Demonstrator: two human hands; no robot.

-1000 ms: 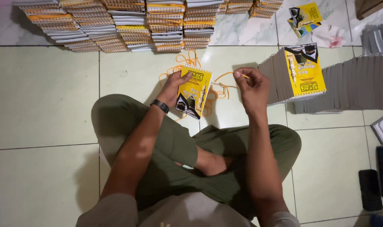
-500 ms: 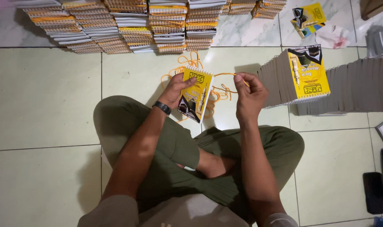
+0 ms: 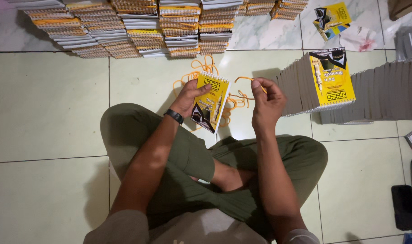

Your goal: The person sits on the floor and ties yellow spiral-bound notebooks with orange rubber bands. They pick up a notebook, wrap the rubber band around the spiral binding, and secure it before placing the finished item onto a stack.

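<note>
Pale tiled floor (image 3: 47,104), booklet stacks (image 3: 138,27) along far edge. Left hand (image 3: 192,97) grips yellow booklet (image 3: 211,101), right hand (image 3: 265,101) pinches orange string (image 3: 246,80), I think.

The person wears loose olive-green cloth trousers (image 3: 183,153), a light grey top with short sleeves (image 3: 201,230), and a black wristband (image 3: 174,116) on the left wrist.

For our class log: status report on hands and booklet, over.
Left hand holds yellow booklet. Right hand pinches orange cord. Nothing between them.
</note>
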